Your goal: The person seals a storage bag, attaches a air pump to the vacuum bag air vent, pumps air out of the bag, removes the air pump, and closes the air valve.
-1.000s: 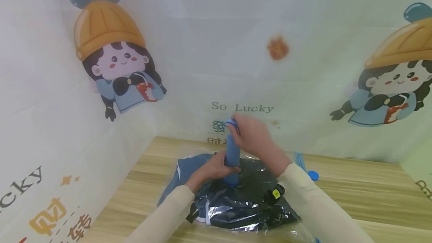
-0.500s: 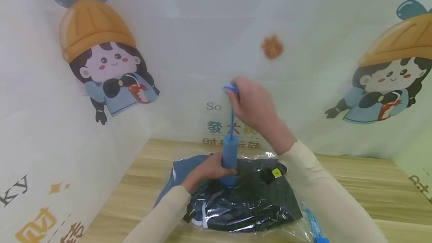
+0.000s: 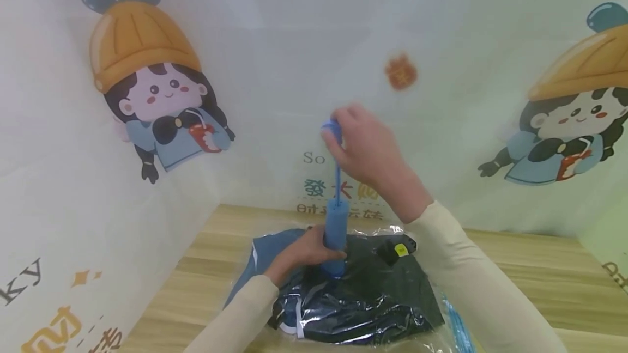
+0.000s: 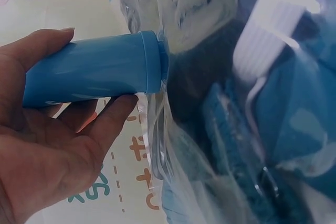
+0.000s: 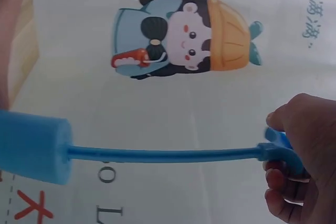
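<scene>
A blue hand pump (image 3: 336, 227) stands upright on a clear plastic storage bag (image 3: 363, 317) filled with dark and blue folded clothes. My left hand (image 3: 310, 246) grips the pump's barrel near its base, fingers and thumb round it. In the left wrist view the end of the barrel (image 4: 105, 69) meets the bag's plastic. Above it, my right hand (image 3: 365, 146) holds the pump's handle (image 3: 331, 126). The thin rod (image 5: 168, 155) is drawn far out of the barrel, as the right wrist view shows. Inside the bag lies a dark garment with a yellow tag (image 3: 401, 250).
The bag lies on a light wood-grain table (image 3: 520, 271). Its blue zip strip (image 3: 457, 324) shows at the right, beside the right sleeve. A pale backdrop printed with cartoon figures (image 3: 167, 108) stands behind and at the left.
My right hand has lifted the pump handle, so the rod now shows above the barrel. My left hand keeps its grip. The blue strip's slider has gone out of view.
</scene>
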{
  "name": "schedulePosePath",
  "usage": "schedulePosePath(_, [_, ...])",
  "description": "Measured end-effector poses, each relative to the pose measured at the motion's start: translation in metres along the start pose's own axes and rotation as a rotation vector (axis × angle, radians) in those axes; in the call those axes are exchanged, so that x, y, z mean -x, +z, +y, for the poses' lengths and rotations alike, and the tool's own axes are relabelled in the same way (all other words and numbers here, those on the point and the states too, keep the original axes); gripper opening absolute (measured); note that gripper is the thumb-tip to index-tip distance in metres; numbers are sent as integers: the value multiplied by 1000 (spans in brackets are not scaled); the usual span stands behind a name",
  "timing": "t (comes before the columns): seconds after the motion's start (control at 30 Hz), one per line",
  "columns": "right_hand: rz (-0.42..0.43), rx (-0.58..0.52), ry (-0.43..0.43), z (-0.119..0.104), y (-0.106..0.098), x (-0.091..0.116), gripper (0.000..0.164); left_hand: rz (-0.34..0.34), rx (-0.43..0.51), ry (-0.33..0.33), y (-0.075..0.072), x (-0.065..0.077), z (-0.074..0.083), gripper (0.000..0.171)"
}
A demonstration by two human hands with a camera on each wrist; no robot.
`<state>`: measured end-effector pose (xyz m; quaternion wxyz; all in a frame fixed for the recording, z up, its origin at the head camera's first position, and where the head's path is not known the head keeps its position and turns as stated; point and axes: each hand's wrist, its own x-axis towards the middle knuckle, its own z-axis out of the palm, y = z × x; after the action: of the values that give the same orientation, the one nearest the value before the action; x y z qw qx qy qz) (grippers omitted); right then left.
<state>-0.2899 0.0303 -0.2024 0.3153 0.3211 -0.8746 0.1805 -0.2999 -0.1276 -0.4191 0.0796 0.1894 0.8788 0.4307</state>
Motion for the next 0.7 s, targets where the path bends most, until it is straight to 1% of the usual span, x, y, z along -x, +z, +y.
schedulePosePath(0.07, [14, -1, -17, -2, 7, 0, 24, 6, -4, 1, -1, 1, 0, 57])
schedulePosePath(0.17, [74, -11, -46, 0, 19, 3, 17, 4, -17, 2, -3, 2, 0, 55])
schedulePosePath(0.27, [134, -22, -83, 4, 33, 9, 17, 11, -25, 4, -3, 4, 0, 52])
schedulePosePath(0.33, [148, -21, -110, 6, 42, 15, 17, 18, -22, 2, -4, 5, 0, 49])
schedulePosePath(0.43, [137, -32, -128, 8, 57, 26, 16, 27, -16, -4, -6, 6, -1, 47])
schedulePosePath(0.57, [97, -41, -96, 13, 74, 44, 18, 15, -2, 8, -4, 5, -2, 50])
schedulePosePath(0.63, [79, -40, -80, 15, 80, 52, 19, 12, -4, 14, -3, 3, -2, 53])
schedulePosePath(0.7, [68, -37, -66, 16, 85, 57, 21, 13, -10, 12, -1, 2, -2, 52])
